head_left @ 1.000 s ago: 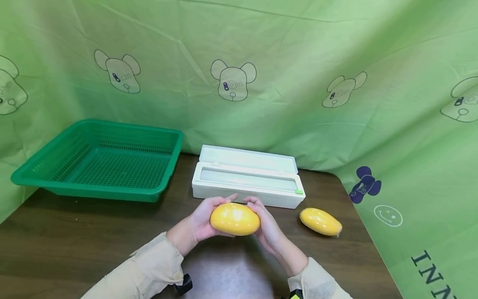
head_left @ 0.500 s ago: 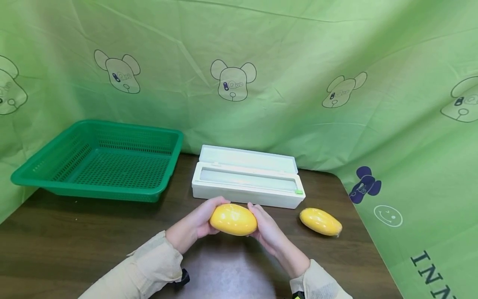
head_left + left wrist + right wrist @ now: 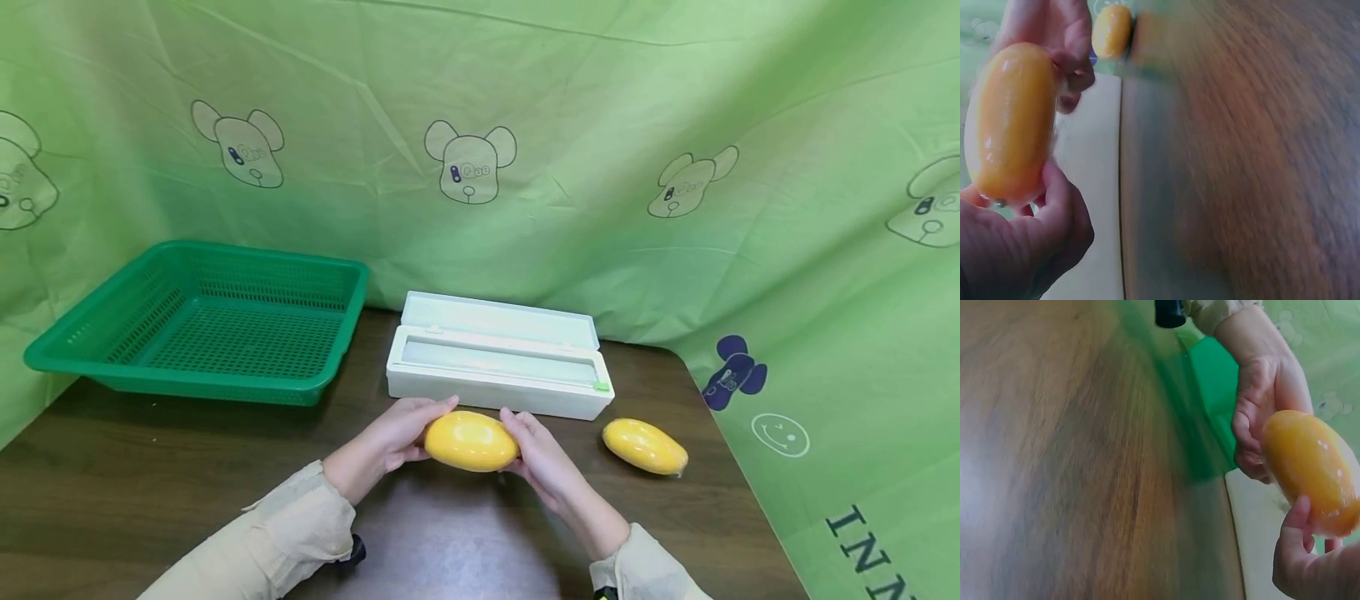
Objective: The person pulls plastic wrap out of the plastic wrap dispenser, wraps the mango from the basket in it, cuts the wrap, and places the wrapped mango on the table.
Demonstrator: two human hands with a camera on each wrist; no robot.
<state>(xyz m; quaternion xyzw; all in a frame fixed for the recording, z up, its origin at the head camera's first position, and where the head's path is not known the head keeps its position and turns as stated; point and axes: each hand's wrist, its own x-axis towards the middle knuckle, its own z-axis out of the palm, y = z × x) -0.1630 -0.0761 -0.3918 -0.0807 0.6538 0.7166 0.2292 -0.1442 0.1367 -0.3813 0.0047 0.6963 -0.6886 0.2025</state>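
A smooth, glossy yellow melon (image 3: 471, 442), small and oblong, is held up off the table between both hands. My left hand (image 3: 392, 437) grips its left end. My right hand (image 3: 542, 457) holds the right end, thumb along the near-top side. In the left wrist view the melon (image 3: 1016, 125) looks covered in clear film, with a small stem mark at its lower end. To the right on the table lies a second yellow melon (image 3: 645, 447), film gathered at one tip. Behind the hands stands a white cling film dispenser (image 3: 495, 400), its lid raised.
A green plastic basket (image 3: 195, 379) with a perforated floor stands at the back left. The dispenser carries a small green slider (image 3: 602, 386) at its right end. A green printed curtain (image 3: 570, 250) hangs behind and beside the brown wooden table (image 3: 225, 475).
The left hand has shifted slightly left, its fingers regripping the melon's end. The melon has turned a little and stays at about the same place. The dispenser, basket and second melon have not moved.
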